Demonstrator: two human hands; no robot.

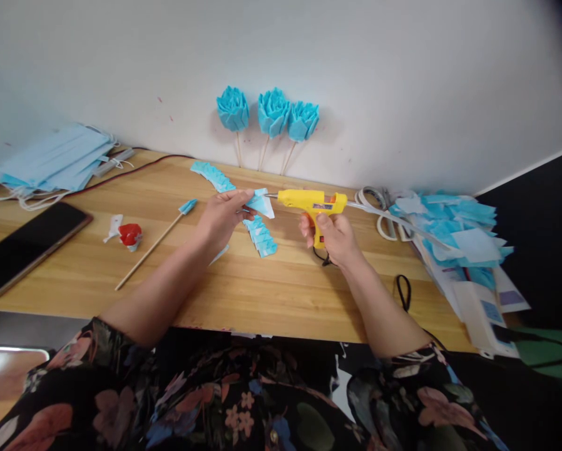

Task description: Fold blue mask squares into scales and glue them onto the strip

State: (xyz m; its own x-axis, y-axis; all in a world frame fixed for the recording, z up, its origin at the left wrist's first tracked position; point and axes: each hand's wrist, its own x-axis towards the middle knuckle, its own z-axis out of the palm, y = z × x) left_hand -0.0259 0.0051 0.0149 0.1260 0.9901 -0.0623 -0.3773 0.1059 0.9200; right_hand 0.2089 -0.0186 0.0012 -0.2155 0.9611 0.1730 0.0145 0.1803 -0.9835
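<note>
While left hand [222, 216] pinches fabric [263, 204], right hand [336, 237] wraps glue gun [302, 200], table edge [300, 333] apart.

You hold the yellow glue gun [309, 202] sideways, handle toward you, a long translucent glue stick [403, 223] running from its rear. Just left of the gun, at its metal nozzle [272, 195], is your small pale-blue, white-edged piece [262, 206], wider end nearest the gun.
</note>
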